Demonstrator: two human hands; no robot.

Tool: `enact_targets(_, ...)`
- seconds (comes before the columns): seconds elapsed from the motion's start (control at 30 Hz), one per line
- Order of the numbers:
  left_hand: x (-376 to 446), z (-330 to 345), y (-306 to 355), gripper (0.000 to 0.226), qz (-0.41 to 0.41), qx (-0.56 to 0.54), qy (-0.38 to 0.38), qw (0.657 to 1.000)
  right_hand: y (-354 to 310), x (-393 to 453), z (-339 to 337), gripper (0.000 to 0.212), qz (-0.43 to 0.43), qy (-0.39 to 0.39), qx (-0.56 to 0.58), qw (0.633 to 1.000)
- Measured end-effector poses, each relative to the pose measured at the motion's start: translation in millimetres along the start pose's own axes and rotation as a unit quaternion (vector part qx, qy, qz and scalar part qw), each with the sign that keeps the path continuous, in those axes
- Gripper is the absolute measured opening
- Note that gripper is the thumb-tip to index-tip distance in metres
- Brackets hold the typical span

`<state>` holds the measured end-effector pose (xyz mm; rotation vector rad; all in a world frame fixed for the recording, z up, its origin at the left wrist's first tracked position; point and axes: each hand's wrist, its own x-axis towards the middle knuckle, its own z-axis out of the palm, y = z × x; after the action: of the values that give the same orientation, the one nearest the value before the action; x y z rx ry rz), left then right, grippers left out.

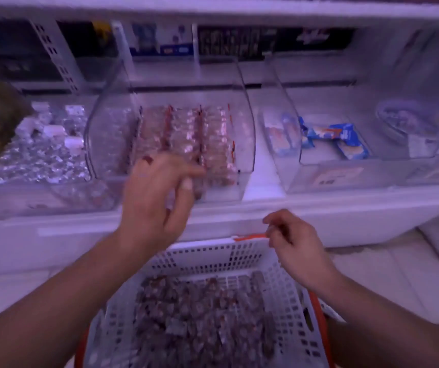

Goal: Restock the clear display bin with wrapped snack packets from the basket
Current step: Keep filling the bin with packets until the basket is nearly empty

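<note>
Loose, empty-looking grip: left hand (157,192) reaches the clear bin's (242,144) near edge, neatening packet rows (186,134); right hand (295,243), fingers curled, hovers over the basket (242,254) rim

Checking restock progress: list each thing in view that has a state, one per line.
clear display bin: partly filled, packets in upright rows
basket: still holds many packets
left hand: at bin's front, blurred, grip unclear
right hand: fingers curled at basket's rim, hold unclear
neighbouring bin: few blue packets

clear glossy plastic bin (242,144), perforated plastic basket (213,254)
</note>
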<state>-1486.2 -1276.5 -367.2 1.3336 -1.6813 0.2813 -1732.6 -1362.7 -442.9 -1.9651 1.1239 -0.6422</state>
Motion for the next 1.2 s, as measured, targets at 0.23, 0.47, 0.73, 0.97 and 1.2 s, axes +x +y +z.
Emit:
enact_targets(0.23,-179.2,82.2,-22.2,0.031,0.054,0.119,-0.521,0.844,149.9,-44.7,95.3,0.048,0.247,-0.370,-0.310,0.840)
enact_targets(0.47,-287.1,139.4,-64.7,0.061,-0.288,0.168,-0.626,0.705,211.6,-62.7,186.6,0.098,0.217,-0.318,-0.351,0.853)
enact_targets(0.73,-307.0,187.7,-63.3,0.076,-0.326,0.145,-0.681,0.639,209.1,-69.9,220.8,0.063,0.191,-0.247,-0.441,0.842)
enact_targets(0.97,-324.3,192.7,-58.3,0.071,-0.279,0.161,-0.657,0.682,210.2,-82.8,209.8,0.050,0.163,-0.340,-0.330,0.865)
enact_targets(1.2,-327.4,178.3,-68.0,0.061,-0.277,0.103,-0.586,0.755,207.3,-53.7,187.5,0.028,0.428,-0.139,0.064,0.891)
